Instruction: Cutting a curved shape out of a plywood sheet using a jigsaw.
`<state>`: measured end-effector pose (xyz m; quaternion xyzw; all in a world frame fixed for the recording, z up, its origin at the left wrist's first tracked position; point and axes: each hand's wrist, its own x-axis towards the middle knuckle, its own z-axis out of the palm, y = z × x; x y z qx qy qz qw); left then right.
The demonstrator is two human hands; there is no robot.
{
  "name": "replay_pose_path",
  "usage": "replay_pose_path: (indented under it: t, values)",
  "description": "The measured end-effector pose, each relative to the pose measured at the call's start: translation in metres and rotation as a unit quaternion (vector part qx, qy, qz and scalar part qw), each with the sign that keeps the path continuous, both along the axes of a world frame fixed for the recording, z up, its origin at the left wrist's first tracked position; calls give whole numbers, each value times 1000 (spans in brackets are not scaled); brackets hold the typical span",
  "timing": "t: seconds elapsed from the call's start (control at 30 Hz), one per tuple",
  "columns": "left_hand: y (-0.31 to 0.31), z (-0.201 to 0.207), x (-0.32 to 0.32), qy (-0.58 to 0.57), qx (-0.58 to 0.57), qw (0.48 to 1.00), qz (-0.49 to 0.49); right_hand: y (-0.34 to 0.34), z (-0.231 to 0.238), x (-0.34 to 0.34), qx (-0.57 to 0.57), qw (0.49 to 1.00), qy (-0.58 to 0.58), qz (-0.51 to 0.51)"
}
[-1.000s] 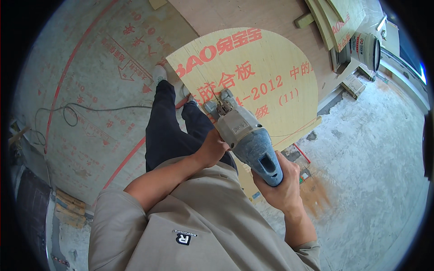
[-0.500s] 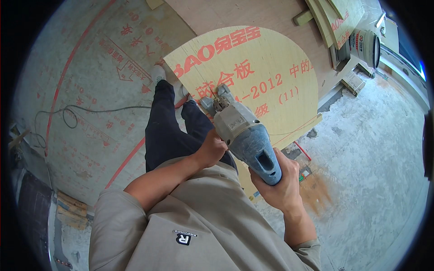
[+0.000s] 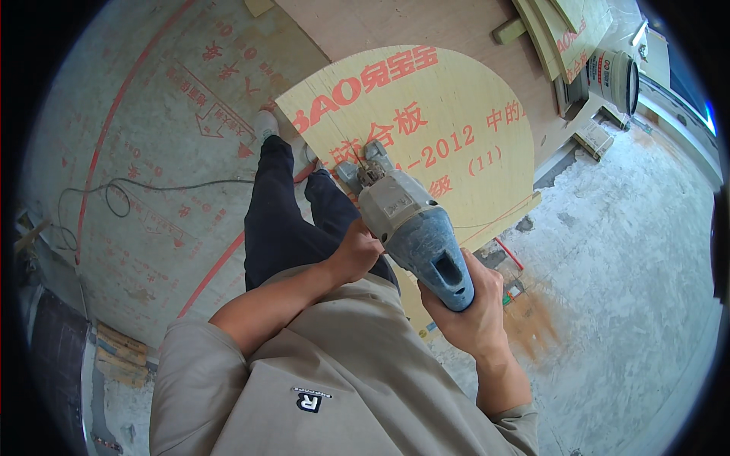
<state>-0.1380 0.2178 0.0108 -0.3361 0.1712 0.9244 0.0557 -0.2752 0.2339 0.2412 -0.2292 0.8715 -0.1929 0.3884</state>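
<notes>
A grey and blue jigsaw point(image 3: 426, 239) rests on a rounded sheet of plywood point(image 3: 464, 114) with red printing. Its metal shoe sits near the board's left edge, ahead of my body. My right hand point(image 3: 471, 315) is wrapped round the rear handle of the jigsaw. Close against the tool's left side, my left hand point(image 3: 356, 251) is closed, with its fingers partly hidden, so what it grips does not show. A thin curved line runs over the board's right part, beside the tool.
A cable point(image 3: 182, 182) trails over the printed floor covering point(image 3: 167, 251) at left. Beyond the round board lies a larger brown panel point(image 3: 380, 23). Curved wood strips point(image 3: 544, 38) and a white bucket point(image 3: 614, 80) stand far right. A red stick-like piece point(image 3: 509, 254) lies on the concrete floor point(image 3: 616, 266).
</notes>
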Motion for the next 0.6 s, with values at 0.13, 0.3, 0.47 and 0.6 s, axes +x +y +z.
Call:
replay_pose_path:
  t: [0.13, 0.3, 0.47, 0.6]
  values:
    - [-4, -2, -1, 17, -28, 999, -18, 5, 1, -1, 12, 1000, -12, 6]
    - [-12, 1, -7, -13, 34, 999, -18, 11, 1, 0, 18, 1000, -14, 5]
    - [-16, 10, -5, -34, 84, 995, 29, 10, 1, 0, 18, 1000, -16, 7]
    - [-13, 5, -1, -3, 27, 999, -39, 6, -1, 0, 8, 1000, -11, 2]
